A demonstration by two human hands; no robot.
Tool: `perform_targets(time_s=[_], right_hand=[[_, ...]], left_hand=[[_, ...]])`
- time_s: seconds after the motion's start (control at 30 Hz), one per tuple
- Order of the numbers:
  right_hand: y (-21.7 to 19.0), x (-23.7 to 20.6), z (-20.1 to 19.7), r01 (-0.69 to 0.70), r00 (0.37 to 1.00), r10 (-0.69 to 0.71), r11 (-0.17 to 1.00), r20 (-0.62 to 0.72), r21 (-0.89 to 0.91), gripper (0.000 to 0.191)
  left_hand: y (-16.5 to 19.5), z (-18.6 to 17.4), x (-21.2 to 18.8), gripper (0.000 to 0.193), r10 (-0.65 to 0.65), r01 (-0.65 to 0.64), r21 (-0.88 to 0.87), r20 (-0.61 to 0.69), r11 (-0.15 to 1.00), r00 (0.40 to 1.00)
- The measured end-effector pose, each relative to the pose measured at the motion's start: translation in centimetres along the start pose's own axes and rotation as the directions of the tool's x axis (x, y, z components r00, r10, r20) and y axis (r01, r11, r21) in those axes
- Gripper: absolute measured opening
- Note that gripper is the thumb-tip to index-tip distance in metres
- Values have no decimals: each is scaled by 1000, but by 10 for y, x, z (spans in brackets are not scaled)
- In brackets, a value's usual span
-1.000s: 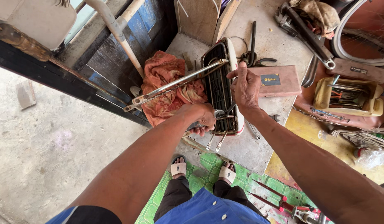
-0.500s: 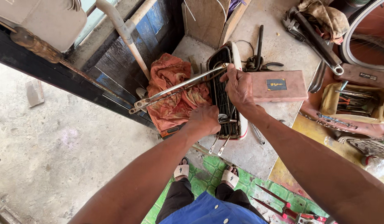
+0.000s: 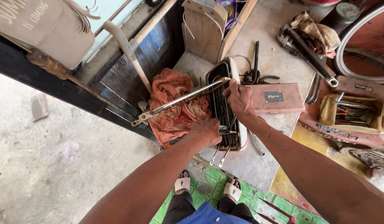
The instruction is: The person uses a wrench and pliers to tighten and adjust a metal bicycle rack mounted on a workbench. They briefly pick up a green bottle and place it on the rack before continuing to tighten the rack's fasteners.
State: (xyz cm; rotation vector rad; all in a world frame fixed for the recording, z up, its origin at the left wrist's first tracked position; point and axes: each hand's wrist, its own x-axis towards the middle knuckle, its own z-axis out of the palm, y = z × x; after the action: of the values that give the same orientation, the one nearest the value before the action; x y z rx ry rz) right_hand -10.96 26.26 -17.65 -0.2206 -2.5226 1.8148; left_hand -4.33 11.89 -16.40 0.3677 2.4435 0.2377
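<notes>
The rack [image 3: 225, 108] stands on edge near the bench's [image 3: 246, 166] left edge, long axis running away from me. My right hand [image 3: 240, 99] grips its far end and stay [image 3: 179, 101]; my left [image 3: 206, 132] clasps the near end.

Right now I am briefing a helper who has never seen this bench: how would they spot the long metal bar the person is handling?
Find the grey workbench against the dark wooden wall. On it lies an orange rag beside a black metal rack. The metal bar slants across the rag, its upper end at the right hand; it alone is long, shiny and flat, with holes at its free end.
</notes>
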Motion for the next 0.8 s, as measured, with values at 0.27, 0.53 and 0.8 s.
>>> perform_targets(time_s=[0.27, 0.53, 0.8], right_hand=[[-10, -24, -16, 134, 979, -120, 988, 164, -77, 56], [-12, -28, -27, -116, 991, 95, 956, 91, 268, 48], [-23, 4, -61, -41, 994, 90, 807, -54, 589, 45]], left_hand=[[-5, -3, -1, 53, 73, -72, 43, -11, 996, 997], [-4, -15, -14, 46, 104, -95, -102, 81, 990, 991], [12, -23, -15, 41, 42, -19, -171, 133, 985, 990]])
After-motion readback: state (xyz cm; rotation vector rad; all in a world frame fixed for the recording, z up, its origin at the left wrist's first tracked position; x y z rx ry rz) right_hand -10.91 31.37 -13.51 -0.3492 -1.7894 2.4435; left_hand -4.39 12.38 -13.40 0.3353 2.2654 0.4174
